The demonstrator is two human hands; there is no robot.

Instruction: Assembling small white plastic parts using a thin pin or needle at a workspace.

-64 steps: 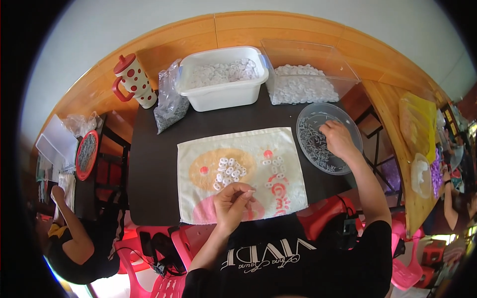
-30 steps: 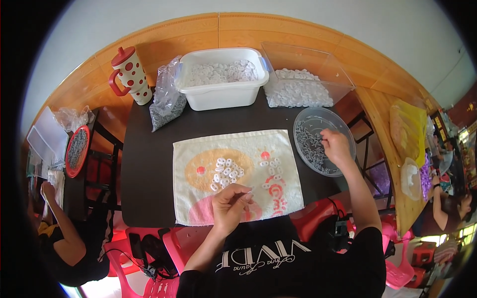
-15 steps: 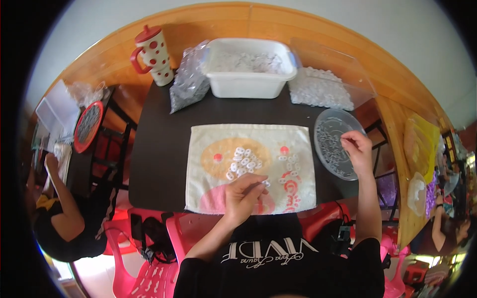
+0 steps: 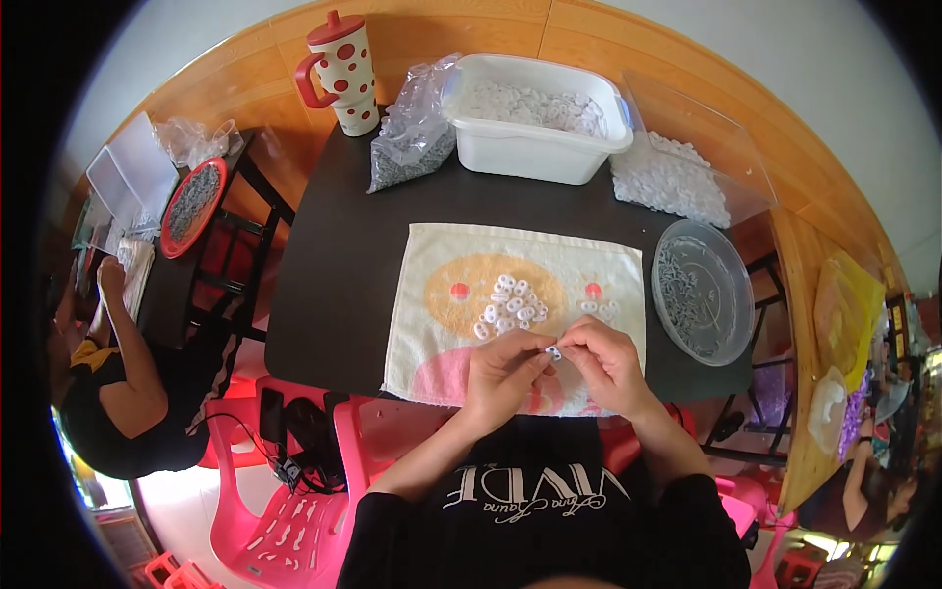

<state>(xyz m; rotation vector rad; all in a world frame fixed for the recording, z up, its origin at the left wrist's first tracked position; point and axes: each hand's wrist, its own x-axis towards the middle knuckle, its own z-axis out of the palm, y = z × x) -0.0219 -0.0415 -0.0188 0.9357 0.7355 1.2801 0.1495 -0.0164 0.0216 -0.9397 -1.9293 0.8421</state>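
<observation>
My left hand (image 4: 502, 381) is closed in a pinch on a small white plastic piece (image 4: 554, 353) with two dark holes, just above the near part of a patterned towel (image 4: 410, 324). My right hand (image 4: 606, 365) meets it there, thumb and forefinger pinched at the same piece; whatever is between those fingertips is too small to make out. Beyond the hands lies a loose pile of similar white two-holed pieces (image 4: 508, 302). A smaller group of these pieces (image 4: 601, 309) sits right of the pile, partly hidden by my right hand.
Right of the towel stands a round clear dish (image 4: 726, 319) with small grey bits. Along the back are a spotted tumbler (image 4: 348, 79), a bag of grey bits (image 4: 412, 142), a white tub (image 4: 535, 152) and a bag of white pieces (image 4: 672, 177). Another person (image 4: 132, 393) sits at left.
My right hand has come from over the round dish to my left hand, and their fingertips now meet at the white piece. The whole view has shifted and tilted slightly.
</observation>
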